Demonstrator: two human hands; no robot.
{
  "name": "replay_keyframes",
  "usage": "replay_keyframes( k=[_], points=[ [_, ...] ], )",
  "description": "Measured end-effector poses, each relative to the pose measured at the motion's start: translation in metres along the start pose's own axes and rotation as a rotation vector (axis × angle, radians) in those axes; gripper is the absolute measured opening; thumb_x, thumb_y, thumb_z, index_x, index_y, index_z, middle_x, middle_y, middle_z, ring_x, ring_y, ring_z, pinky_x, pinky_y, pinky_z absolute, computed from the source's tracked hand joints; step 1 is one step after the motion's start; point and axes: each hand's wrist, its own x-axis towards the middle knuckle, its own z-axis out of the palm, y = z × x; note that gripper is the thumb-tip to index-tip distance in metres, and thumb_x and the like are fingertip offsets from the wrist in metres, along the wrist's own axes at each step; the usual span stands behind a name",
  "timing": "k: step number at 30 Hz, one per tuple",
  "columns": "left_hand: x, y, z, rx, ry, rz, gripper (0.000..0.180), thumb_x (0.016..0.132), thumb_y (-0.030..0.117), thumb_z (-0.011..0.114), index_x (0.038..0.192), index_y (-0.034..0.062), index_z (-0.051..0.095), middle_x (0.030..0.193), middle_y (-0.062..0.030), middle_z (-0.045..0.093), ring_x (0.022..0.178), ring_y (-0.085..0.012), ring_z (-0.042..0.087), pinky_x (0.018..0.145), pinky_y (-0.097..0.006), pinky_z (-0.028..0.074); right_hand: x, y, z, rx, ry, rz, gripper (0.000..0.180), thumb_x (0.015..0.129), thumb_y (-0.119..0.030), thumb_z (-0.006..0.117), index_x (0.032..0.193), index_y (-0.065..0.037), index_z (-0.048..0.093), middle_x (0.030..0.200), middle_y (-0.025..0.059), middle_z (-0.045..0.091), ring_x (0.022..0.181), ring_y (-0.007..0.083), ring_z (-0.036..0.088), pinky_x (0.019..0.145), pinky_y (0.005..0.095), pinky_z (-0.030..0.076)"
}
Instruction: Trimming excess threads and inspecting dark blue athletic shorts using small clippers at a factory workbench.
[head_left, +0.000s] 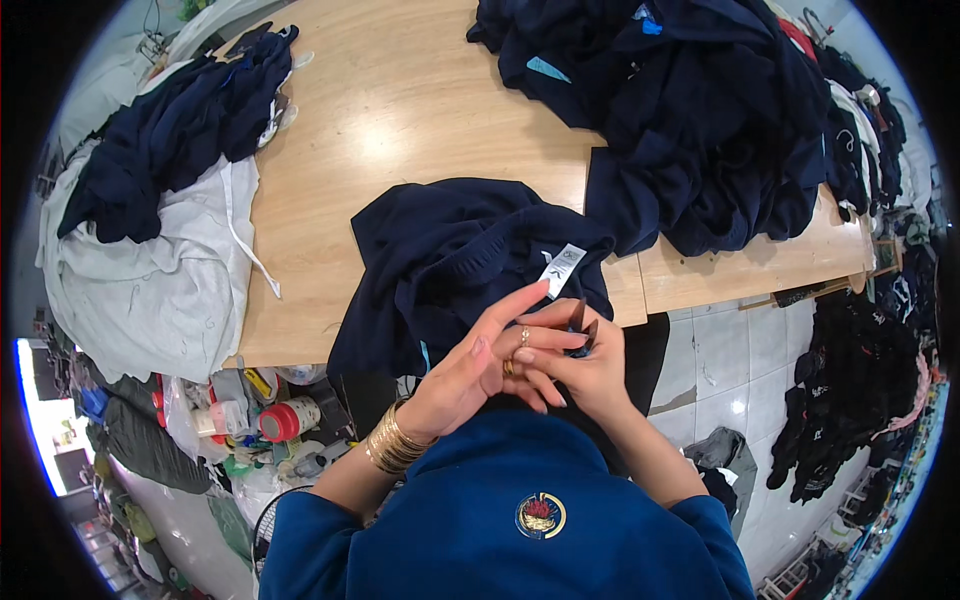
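At the table's near edge, both hands meet over a dark garment.

Left hand [480,355]: open, fingers stretched long toward the white tag [562,268]; it grips nothing that shows, and seems to steady or smooth the cloth beneath. Gold bangles [393,442] sit on its wrist.

Right hand [580,365]: curled closed around a small dark tool [582,328], whose tips poke up past the fingers; I cannot tell what kind of tool it is. It touches the left hand's fingers.

Navy garment [450,260]: bunched at the near edge of the wooden table [400,100], partly draped over that edge toward the person, so the tagged part lies right before the hands.

Tag: stands up off the garment's right side, just beyond the fingertips.

Dark pile [690,120]: heaped at the table's far right corner, apart from the garment in hand.

White and navy cloths [160,250]: hang over the table's left edge.

Bottles and clutter [260,415]: below the table's near left corner.
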Motion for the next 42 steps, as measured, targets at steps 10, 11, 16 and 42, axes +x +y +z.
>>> replay_keyframes(
  k=[10,11,16,42],
  points=[
    [-0.003,-0.009,0.004,-0.312,-0.058,-0.113,0.072,0.09,0.055,0.035,0.144,0.0163,0.007,0.146,-0.0143,0.022,0.099,-0.0329,0.06,0.063,-0.033,0.056,-0.008,0.022,0.002,0.328,0.011,0.206,0.022,0.076,-0.002,0.069,0.093,-0.002,0.056,0.08,0.0053,0.062,0.07,0.0102,0.06,0.061,0.0213,0.049],
    [-0.004,-0.01,0.004,-0.31,-0.044,-0.104,0.072,0.09,0.055,0.035,0.144,0.0163,0.007,0.146,-0.0143,0.022,0.099,-0.0329,0.06,0.063,-0.033,0.056,-0.01,0.022,0.002,0.33,-0.004,0.211,0.022,0.076,-0.002,0.069,0.093,-0.002,0.056,0.08,0.0053,0.062,0.07,0.0102,0.06,0.061,0.0213,0.049],
    [-0.002,-0.012,0.012,-0.229,-0.086,-0.16,0.065,0.093,0.049,0.034,0.145,0.0164,0.01,0.146,-0.0116,0.022,0.101,-0.0285,0.06,0.067,-0.028,0.055,-0.016,0.024,-0.004,0.317,0.032,0.301,0.019,0.075,-0.001,0.068,0.089,0.001,0.057,0.074,0.0052,0.061,0.061,0.0101,0.059,0.054,0.0198,0.047],
    [0.078,0.052,-0.044,0.519,0.03,-0.168,0.021,0.087,0.019,0.059,0.093,-0.0007,0.061,0.079,0.0025,0.057,0.075,-0.004,0.049,0.069,-0.02,0.041,0.014,-0.047,-0.045,-0.841,0.289,-0.23,0.039,0.068,-0.016,0.076,0.104,-0.013,0.061,0.062,0.0019,0.047,0.052,0.0101,0.041,0.05,0.0206,0.036]
  ],
)
